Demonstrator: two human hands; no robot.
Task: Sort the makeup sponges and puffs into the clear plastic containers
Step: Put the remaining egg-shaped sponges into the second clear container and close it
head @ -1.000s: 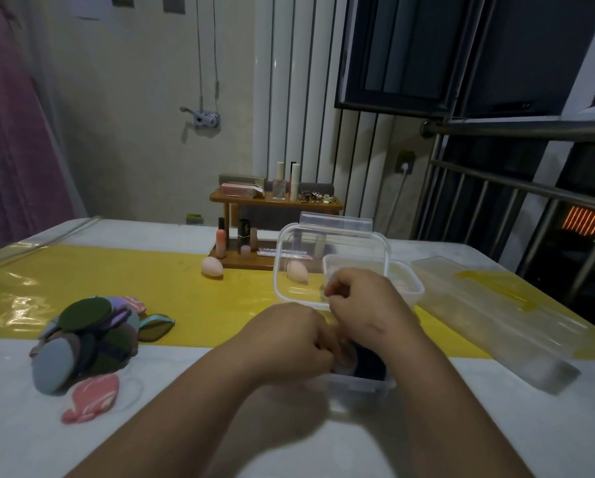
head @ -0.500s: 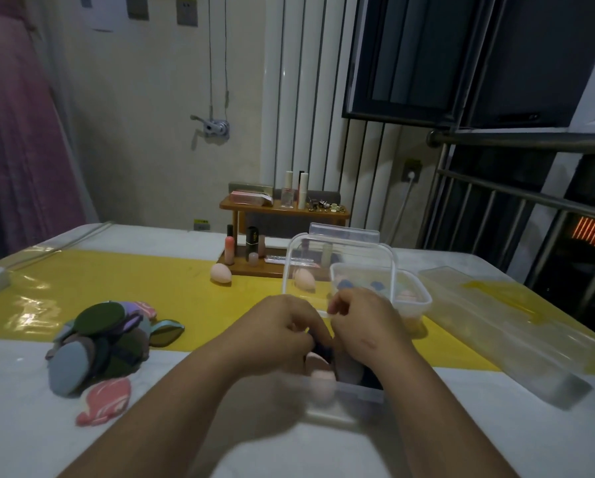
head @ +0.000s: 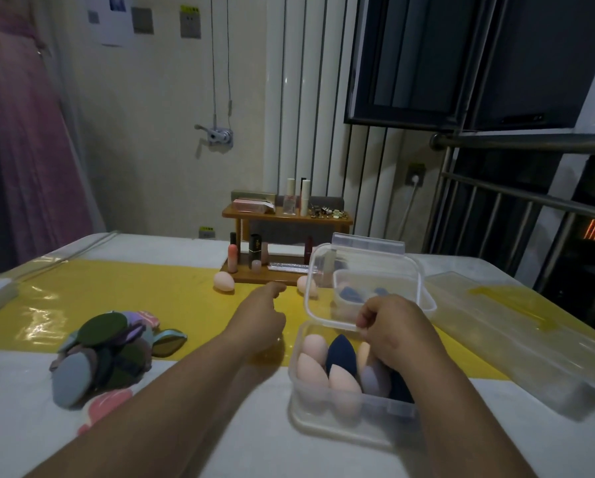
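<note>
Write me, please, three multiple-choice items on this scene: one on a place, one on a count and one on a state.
1. Where is the pile of puffs? A. on the table, left of the near container; B. inside it; C. on the floor.
2. How many loose pink sponges lie on the yellow runner? A. one; B. two; C. five.
3. How is the near container's lid? A. raised open; B. snapped shut; C. flat on the table.
Key: 1 A, it lies at the left; 2 B, two eggs show; 3 A, it stands upright.

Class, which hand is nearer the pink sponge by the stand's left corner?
Left. The left hand points toward the pink sponge without touching; the right hand is over the near container.
</note>
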